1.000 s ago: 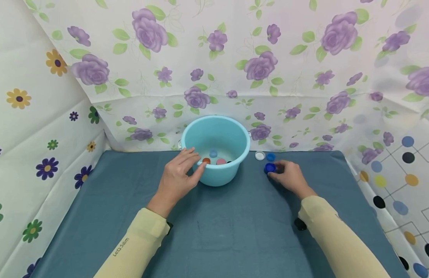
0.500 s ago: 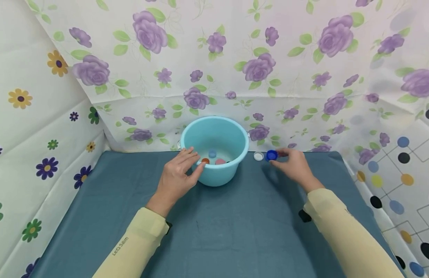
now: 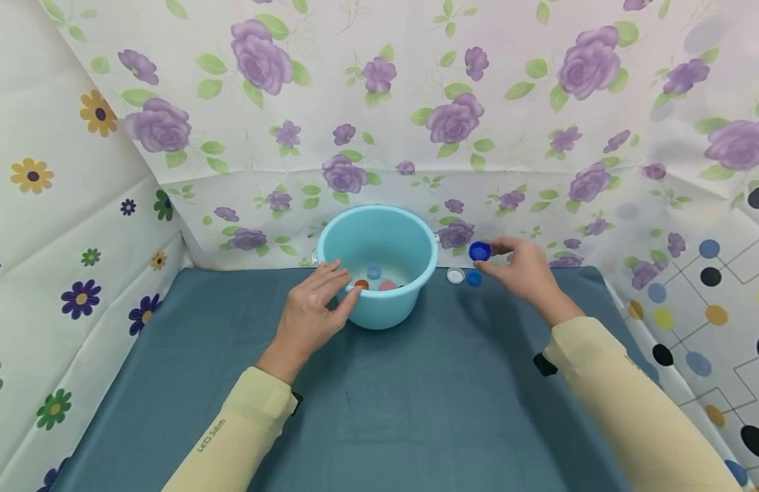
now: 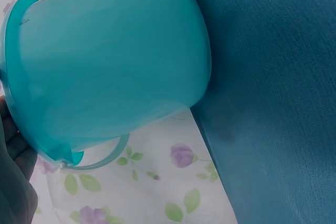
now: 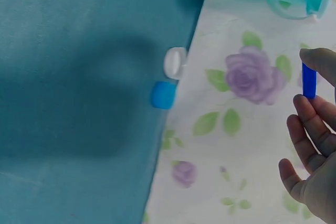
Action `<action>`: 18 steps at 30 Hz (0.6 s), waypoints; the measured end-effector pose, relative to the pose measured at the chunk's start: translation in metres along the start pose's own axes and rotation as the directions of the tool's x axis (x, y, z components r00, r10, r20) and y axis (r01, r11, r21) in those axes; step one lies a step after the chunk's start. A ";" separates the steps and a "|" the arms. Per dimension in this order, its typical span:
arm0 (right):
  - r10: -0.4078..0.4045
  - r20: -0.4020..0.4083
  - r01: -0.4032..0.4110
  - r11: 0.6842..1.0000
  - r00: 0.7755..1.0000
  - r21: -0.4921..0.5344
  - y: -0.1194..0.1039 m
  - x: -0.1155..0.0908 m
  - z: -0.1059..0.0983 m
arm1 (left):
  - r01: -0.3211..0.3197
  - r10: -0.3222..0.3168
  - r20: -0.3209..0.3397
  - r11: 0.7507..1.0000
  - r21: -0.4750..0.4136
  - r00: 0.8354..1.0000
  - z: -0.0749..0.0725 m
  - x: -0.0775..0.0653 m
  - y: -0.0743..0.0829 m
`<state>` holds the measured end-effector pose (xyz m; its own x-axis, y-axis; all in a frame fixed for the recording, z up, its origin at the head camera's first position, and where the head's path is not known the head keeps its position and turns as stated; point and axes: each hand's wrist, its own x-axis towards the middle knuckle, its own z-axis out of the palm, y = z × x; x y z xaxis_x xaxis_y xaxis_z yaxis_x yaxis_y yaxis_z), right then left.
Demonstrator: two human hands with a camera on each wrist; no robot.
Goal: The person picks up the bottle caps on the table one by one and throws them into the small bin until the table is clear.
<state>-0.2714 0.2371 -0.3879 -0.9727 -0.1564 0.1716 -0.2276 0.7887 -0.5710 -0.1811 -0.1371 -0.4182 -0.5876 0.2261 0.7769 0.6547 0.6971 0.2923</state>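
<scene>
My right hand point(image 3: 525, 273) pinches a dark blue bottle cap point(image 3: 479, 251) between thumb and fingers. In the right wrist view this cap point(image 5: 309, 81) shows edge-on, raised off the table. A white cap point(image 3: 456, 276) and a lighter blue cap point(image 3: 474, 278) lie on the table just below it. My left hand point(image 3: 311, 311) is at the near-left rim of a light blue bucket point(image 3: 388, 309), its fingers loosely extended and thumb tip right at the rim. Inside the bucket lie several round pieces, among them an orange one point(image 3: 362, 284), a pink one point(image 3: 387, 285) and a pale blue one point(image 3: 374, 272).
A dark blue-green cloth covers the table point(image 3: 404, 410). Behind the bucket hangs a white flowered sheet point(image 3: 404, 123), close along the table's back edge. Patterned sheets also stand at the left and right sides. The bucket's handle point(image 4: 107, 156) hangs down outside it.
My right hand has carried the dark blue cap away from me and upward, past the white and lighter blue caps. My left hand stays at the bucket rim.
</scene>
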 end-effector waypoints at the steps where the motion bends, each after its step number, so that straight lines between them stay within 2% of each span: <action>1: -0.008 -0.007 0.007 1.000 1.000 -0.006 -0.003 0.001 -0.002 | 0.000 0.000 0.000 1.000 0.001 1.000 0.000 0.000 0.000; 10: -0.086 -0.060 0.084 0.996 0.995 -0.029 -0.029 0.011 -0.015 | 0.000 -0.001 -0.012 1.000 -0.007 1.000 0.000 -0.001 0.000; 18: -0.140 -0.057 0.140 0.990 0.989 -0.004 -0.060 0.019 -0.009 | 0.000 0.000 -0.010 1.000 -0.003 1.000 0.001 0.000 -0.001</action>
<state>-0.2758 0.1918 -0.3427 -0.9270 -0.2316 0.2951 -0.3615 0.7615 -0.5380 -0.1819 -0.1369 -0.4191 -0.5828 0.2190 0.7826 0.6561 0.6950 0.2941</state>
